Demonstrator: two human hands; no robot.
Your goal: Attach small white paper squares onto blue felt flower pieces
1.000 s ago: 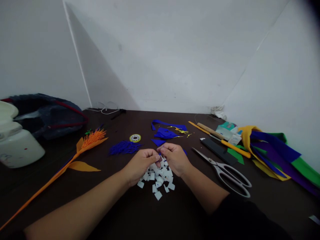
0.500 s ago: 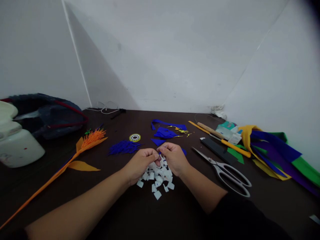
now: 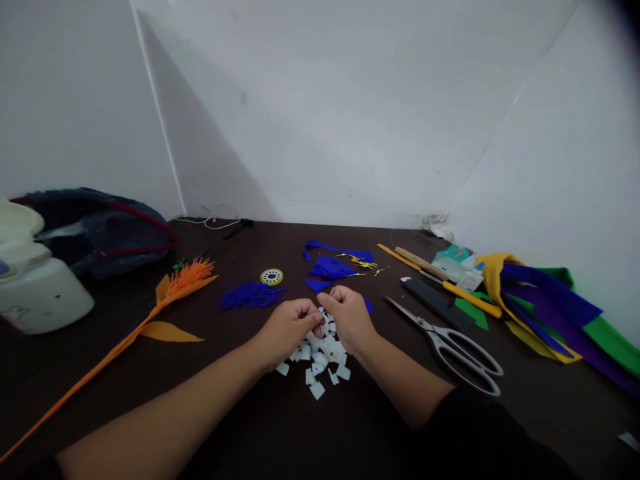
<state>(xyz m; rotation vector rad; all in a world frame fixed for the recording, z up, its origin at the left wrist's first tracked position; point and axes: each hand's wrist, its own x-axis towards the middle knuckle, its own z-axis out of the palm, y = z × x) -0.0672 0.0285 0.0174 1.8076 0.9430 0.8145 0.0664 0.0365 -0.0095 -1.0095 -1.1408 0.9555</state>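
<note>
My left hand and my right hand meet at the middle of the dark table, fingertips pinched together over a heap of small white paper squares. Both hands have curled fingers and pinch something small between them that I cannot make out; a bit of blue shows near the fingertips. Blue paper scraps lie just beyond the hands, and a fringed blue piece lies to their left.
Scissors lie right of the hands, then a black strip, a yellow-handled tool and coloured paper strips. An orange paper flower, tape roll, white container and dark bag are on the left.
The view has shifted slightly to the right. My hands stay pinched together over the white squares, with only small finger movement.
</note>
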